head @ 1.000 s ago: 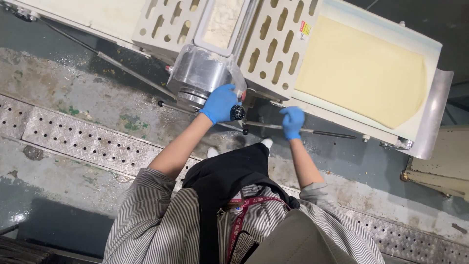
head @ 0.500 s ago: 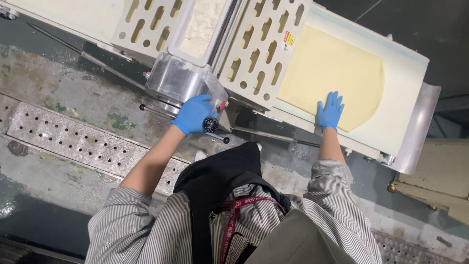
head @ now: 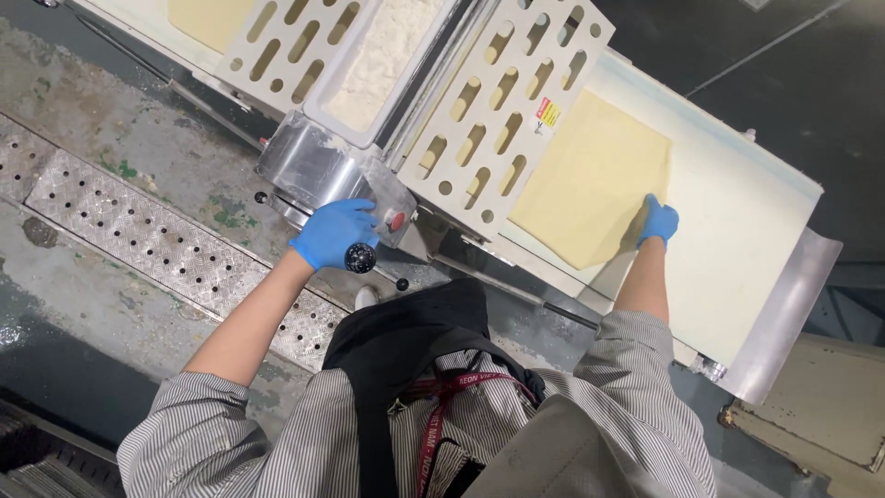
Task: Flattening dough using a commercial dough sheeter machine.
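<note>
The left hand (head: 334, 232) is closed around the black knob (head: 360, 257) on the sheeter's steel housing (head: 313, 171), while the right hand (head: 658, 221) lies flat and open on the dough sheet (head: 590, 175), which rests on the white belt (head: 737, 231) just past the slotted guard (head: 498, 111). The step in hand looks like running dough through; the next move likely calls for keeping the sheet flat and straight.

A worker in blue gloves stands at a dough sheeter. The left hand (head: 334, 233) grips a black-knobbed lever (head: 360, 257) on the steel housing (head: 318, 171), just beside a red button (head: 397, 221). At three o'clock from it, the right hand (head: 658, 221) rests flat on the pale dough sheet (head: 590, 175) lying on the white belt (head: 737, 221). A perforated guard (head: 502, 111) sits between them.
</note>
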